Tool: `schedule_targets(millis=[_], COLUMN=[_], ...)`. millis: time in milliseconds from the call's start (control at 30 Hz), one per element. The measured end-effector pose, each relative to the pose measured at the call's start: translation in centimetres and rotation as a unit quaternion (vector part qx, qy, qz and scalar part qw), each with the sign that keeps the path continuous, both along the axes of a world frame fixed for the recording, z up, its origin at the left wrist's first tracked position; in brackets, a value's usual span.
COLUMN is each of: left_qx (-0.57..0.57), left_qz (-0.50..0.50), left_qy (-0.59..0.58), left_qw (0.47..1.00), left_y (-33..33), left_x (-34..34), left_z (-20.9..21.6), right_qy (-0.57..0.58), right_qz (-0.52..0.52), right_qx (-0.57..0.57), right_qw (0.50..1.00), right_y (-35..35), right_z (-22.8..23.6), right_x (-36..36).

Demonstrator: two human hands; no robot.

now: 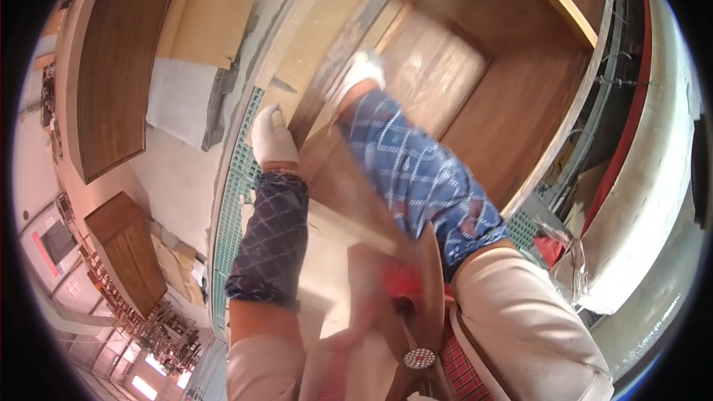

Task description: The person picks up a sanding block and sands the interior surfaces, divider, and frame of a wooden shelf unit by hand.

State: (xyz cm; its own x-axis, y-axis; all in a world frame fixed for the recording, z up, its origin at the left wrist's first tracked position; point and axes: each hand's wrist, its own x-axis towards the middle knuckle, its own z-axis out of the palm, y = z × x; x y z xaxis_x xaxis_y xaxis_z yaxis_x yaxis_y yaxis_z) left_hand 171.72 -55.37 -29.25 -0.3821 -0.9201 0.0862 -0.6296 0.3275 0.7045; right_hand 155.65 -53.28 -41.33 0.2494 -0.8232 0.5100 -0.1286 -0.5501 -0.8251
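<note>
an open wooden cabinet lies ahead of the person, its brown hollow toward the upper right. the white-gloved left hand is at the near end of the cabinet's long pale side, just beside a green grating; its fingers lie close together, but i cannot tell whether they pinch the wood. the white-gloved right hand is at that side's inner edge, too blurred to tell its grip. well apart, leftward, are a large brown panel and a tan board.
</note>
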Motion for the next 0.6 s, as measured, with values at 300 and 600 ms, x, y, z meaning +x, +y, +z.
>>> schedule_targets(millis=[300, 600], left_qx=[0.272, 0.06], left_qz=[0.096, -0.056], left_qy=[0.143, -0.148], left_qw=[0.947, 0.986], left_y=[-5.1, -4.3], left_x=[-9.9, -11.1], left_z=[2.1, 3.8], right_qy=[-0.586, -0.484], right_qz=[-0.475, -0.613], right_qx=[0.412, 0.194], right_qw=[0.512, 0.593], right_y=[4.3, -4.8], right_z=[18.8, 13.9], right_x=[4.9, -19.3])
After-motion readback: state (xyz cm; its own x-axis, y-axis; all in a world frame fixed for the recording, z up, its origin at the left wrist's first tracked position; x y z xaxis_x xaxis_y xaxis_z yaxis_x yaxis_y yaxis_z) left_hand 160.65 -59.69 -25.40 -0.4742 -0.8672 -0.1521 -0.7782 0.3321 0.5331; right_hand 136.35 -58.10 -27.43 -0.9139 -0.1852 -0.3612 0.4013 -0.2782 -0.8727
